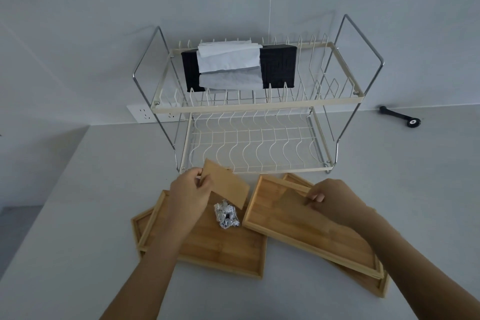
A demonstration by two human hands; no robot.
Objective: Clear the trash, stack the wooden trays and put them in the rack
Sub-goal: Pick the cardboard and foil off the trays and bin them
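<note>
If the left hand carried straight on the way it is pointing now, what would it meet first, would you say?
The left hand, holding a small wooden tray, points up and away toward the cream wire dish rack. It would probably meet the front rail of the rack's lower tier first, though depth is hard to judge from this single view.

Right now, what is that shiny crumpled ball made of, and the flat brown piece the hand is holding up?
The crumpled ball looks like aluminium foil: silvery, creased, glinting in spots. It lies on a tray. The flat piece pinched in the left hand looks like bamboo or light wood, smooth and matte, with fine straight grain lines, like the trays.
</note>
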